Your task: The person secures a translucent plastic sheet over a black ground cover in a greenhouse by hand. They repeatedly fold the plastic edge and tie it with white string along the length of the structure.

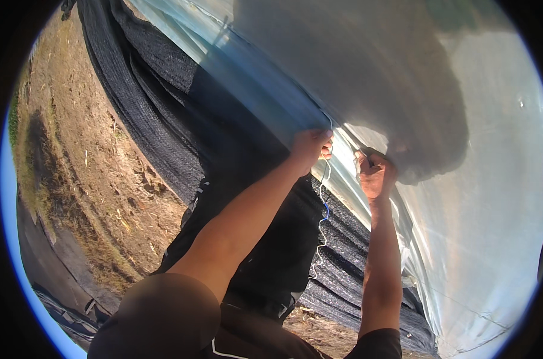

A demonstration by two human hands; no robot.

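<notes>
My left hand holds a thin white wavy wire, which dangles below the fingers and has a short blue part. The wire also shows above the fingertips, near a seam of the plastic sheet. To its right, my right hand has its fingers bent against the edge of the translucent plastic sheeting; whether it pinches the sheet or something small is hidden by the fingers. A narrow channel or folded seam runs diagonally between both hands. Black shade netting hangs along the lower side of the plastic.
Dry bare soil with straw and dead grass lies left of the netting. Dark sheeting covers ground at the far lower left. A thin cord crosses the plastic at the lower right. My shadow falls across the sheet.
</notes>
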